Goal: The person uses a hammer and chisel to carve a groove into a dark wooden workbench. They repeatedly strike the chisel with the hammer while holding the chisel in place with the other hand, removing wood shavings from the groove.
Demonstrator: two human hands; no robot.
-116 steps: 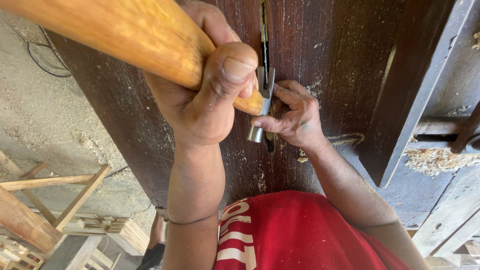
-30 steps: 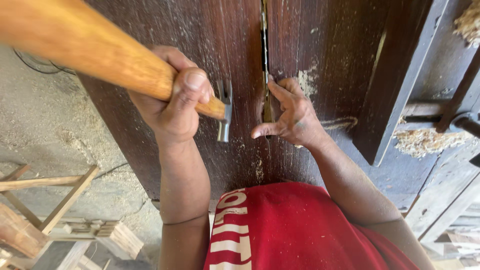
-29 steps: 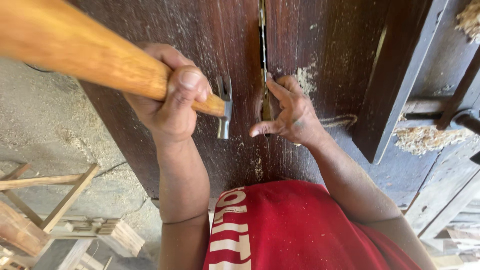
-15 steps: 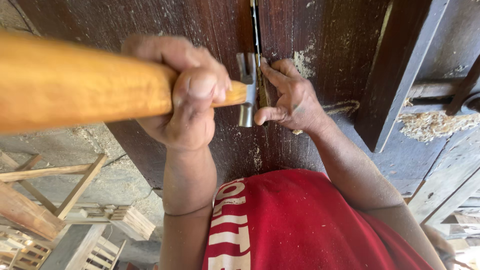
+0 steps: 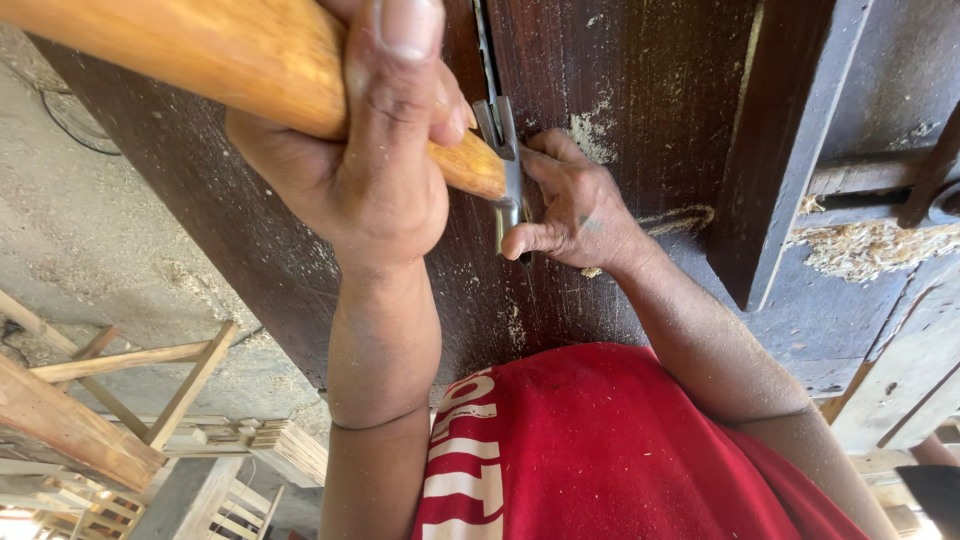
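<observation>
My left hand [image 5: 365, 170] is closed around the thick wooden handle of a claw hammer [image 5: 200, 55]. The hammer's metal head [image 5: 503, 150] sits low against the narrow seam [image 5: 484, 40] between two dark brown boards [image 5: 640, 90]. My right hand [image 5: 575, 215] rests on the board right beside the hammer head, fingers pinched together at the seam. Whatever they pinch is hidden behind the head. Sawdust speckles the boards and both forearms.
A dark wooden batten [image 5: 780, 150] lies across the board at the right, with wood shavings [image 5: 870, 245] beside it. Pale wooden frames [image 5: 120, 380] and stacked slats [image 5: 285, 450] stand on the concrete floor at the lower left. My red shirt [image 5: 620, 450] fills the bottom.
The hammer head swung from left of the seam over to it and came down beside my right fingers. My right hand stayed at the seam.
</observation>
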